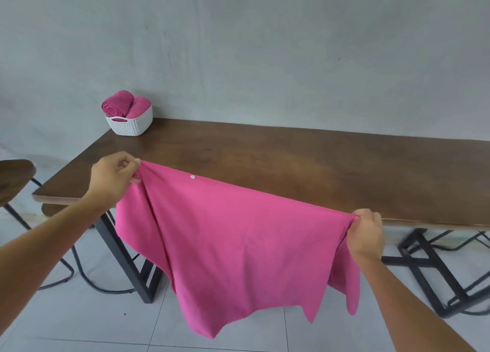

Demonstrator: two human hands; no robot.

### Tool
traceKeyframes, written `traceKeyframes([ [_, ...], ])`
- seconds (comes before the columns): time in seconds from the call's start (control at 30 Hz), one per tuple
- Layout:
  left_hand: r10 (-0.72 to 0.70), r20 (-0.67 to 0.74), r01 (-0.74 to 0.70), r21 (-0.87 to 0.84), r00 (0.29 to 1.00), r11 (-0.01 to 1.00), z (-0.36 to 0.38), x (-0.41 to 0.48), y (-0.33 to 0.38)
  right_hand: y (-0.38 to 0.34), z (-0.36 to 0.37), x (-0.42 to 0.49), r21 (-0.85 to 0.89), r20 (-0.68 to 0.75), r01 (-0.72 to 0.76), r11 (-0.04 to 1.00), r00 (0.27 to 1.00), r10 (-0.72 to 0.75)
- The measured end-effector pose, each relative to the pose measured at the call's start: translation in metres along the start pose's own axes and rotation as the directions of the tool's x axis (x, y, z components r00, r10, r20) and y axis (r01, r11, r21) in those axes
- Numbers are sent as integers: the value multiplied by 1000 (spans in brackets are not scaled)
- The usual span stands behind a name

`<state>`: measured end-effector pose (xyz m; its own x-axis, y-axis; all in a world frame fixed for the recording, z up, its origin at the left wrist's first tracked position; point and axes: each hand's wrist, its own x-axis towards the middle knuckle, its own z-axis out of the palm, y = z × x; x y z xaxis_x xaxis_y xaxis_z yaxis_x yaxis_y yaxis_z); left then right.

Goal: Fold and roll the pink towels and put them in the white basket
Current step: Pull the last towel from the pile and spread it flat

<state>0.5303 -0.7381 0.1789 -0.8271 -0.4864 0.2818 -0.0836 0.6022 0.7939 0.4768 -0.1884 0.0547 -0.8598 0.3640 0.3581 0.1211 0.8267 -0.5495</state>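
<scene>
You have the pink towel [238, 240] spread in the air across the middle of the frame. Its top edge is pulled taut just in front of the near edge of the counter [291, 166], and the rest hangs free toward the floor. Your left hand [114, 176] has its fingers [130, 163] curled tight round one upper corner, bunching the cloth there. Your right hand [367, 232], lower right, grips the other corner the same way. Holding it by both corners lets the cloth's own weight draw the creases out, so you seem to be readying it to lie flat on the counter for folding. A small white snap [192, 177] sits near the top edge. In the upper left, at the counter's far corner, the white basket [132, 126] already holds two rolled towels [118, 104], well apart from your hands. That leaves the wood between as working room. The lower hem hangs uneven, so watch that it lands without doubling under.
</scene>
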Motion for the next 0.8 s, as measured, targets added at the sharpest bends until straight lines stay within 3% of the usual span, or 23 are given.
traceKeyframes([
  [0.23,-78,11,77,94,997,993,42,-14,-7,25,7,48,37,-6,-22,999,1000,22],
  [0.4,-139,9,133,238,990,962,75,-32,-29,46,24,67,208,68,-182,961,983,171],
  [0.57,-175,-2,169,277,985,946,100,-40,-34,59,41,81,392,179,-381,837,925,336],
  [0.7,-145,42,112,441,989,891,115,-38,-30,68,54,94,441,247,-511,738,860,447],
  [0.8,-118,112,41,528,987,848,120,-34,-39,74,56,98,459,238,-500,734,866,441],
])
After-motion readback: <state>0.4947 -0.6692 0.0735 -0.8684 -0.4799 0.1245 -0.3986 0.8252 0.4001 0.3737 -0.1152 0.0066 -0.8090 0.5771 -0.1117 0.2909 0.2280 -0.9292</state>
